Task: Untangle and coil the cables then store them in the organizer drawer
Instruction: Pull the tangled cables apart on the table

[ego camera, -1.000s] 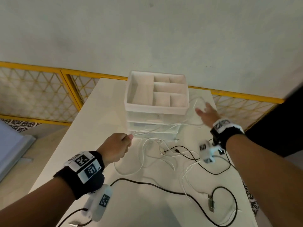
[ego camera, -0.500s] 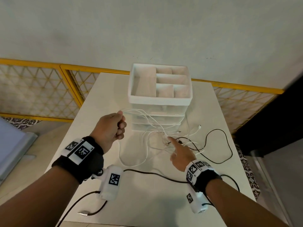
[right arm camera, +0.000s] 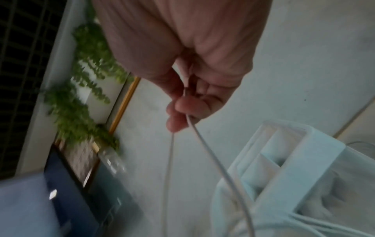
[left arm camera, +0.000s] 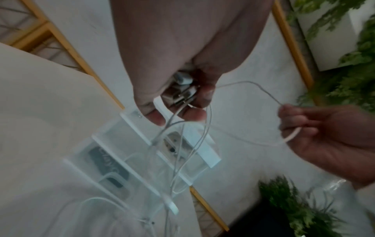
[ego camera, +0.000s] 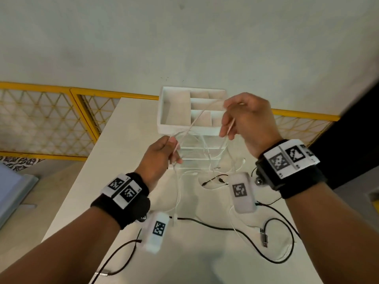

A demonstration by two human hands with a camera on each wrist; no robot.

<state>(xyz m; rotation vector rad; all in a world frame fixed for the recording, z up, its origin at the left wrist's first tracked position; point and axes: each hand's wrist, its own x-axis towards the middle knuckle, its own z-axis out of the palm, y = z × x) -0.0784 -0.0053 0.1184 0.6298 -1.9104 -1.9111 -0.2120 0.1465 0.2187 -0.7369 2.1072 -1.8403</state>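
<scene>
A thin white cable (ego camera: 196, 117) runs in the air between my two hands, in front of the white organizer (ego camera: 164, 111) with clear drawers. My left hand (ego camera: 166, 152) grips the cable's plug ends and several strands (left arm camera: 182, 89) in curled fingers. Higher and to the right, my right hand (ego camera: 235, 119) pinches a loop of the same white cable (right arm camera: 202, 144) between thumb and fingers. More white strands (ego camera: 178, 193) hang from the left hand down to the table. A black cable (ego camera: 205, 223) lies loose across the near part of the table.
The white table (ego camera: 102, 165) stands against a yellow mesh fence (ego camera: 41, 119). A USB plug (ego camera: 264, 239) and a black cable loop (ego camera: 287, 228) lie at the right front. Small black connectors (ego camera: 219, 180) sit near the organizer's base. Green plants (left arm camera: 334, 80) hang on the wall.
My right hand has lifted from the tangle on the table, pinching a white cable loop up beside the organizer top. My left hand moved right and up, still holding the cable.
</scene>
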